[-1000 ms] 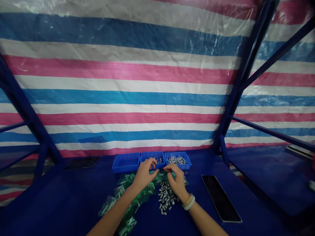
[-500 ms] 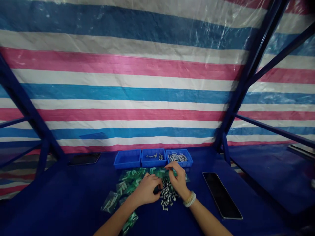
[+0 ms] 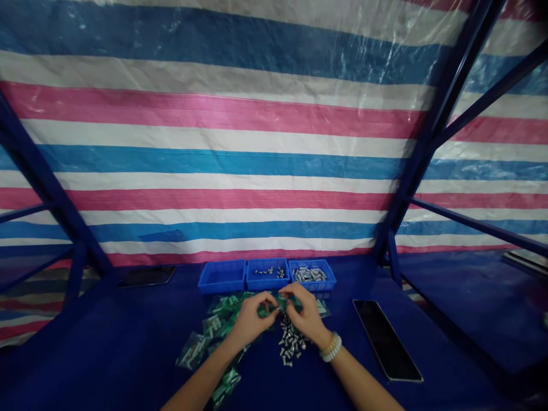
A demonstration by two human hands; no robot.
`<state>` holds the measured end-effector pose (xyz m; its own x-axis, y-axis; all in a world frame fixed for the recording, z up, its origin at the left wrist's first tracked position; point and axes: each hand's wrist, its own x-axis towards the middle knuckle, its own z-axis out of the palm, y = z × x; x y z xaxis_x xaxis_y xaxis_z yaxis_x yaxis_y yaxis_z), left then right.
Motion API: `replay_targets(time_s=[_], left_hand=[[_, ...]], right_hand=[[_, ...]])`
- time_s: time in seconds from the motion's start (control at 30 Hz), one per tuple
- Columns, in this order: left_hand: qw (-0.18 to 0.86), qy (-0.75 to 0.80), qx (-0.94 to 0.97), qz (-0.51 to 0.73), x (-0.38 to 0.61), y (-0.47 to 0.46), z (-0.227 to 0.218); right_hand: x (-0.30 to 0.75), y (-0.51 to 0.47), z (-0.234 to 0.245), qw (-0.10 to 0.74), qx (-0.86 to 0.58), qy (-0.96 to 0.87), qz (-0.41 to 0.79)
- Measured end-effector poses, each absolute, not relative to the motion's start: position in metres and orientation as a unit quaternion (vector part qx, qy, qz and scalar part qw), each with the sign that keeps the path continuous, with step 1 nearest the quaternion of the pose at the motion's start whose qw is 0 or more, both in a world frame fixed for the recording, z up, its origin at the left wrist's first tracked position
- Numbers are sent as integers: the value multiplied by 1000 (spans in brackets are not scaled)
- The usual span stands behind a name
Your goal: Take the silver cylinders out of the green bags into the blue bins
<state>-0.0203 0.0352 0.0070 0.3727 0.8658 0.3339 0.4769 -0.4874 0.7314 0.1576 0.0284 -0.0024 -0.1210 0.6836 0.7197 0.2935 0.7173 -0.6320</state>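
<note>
My left hand (image 3: 253,317) is closed in a pinch above the green-marked clear packets (image 3: 226,311). A tiny pale bit shows at its fingertips, too small to name. Close beside it, my right hand (image 3: 305,313) has its fingers curled in, tips near the left fingertips; what they hold is hidden. A bracelet (image 3: 331,347) circles the right wrist. Below the right hand lies a loose pile of small silver metal fasteners (image 3: 291,345), partly covered by that hand. Several packets spread left of the pile and behind both hands.
Three blue trays stand in a row behind: a bare left tray (image 3: 222,276), a middle tray (image 3: 257,283) with few small metal parts, a right tray (image 3: 329,277) with metal cylinders. A phone (image 3: 387,341) lies right, a dark flat device (image 3: 146,277) back left. Blue frame posts (image 3: 422,154) flank the table.
My left hand has lifted from the fastener pile and moved slightly up, its fingers now pinched. My right hand has shifted left, bringing both sets of fingertips close together.
</note>
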Motion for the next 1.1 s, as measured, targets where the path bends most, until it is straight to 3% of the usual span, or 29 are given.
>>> replay_targets(time_s=[0.2, 0.77, 0.93, 1.1], left_hand=[[331, 412, 686, 500, -24, 38, 10], [323, 393, 710, 486, -13, 24, 8], [290, 403, 716, 491, -14, 24, 7], [193, 395, 750, 493, -18, 59, 28]], right_hand=[[154, 25, 0, 547, -307, -752, 201], [156, 24, 6, 566, -325, -733, 190], [156, 23, 7, 526, -296, -765, 224], [157, 22, 6, 521, -292, -768, 233]])
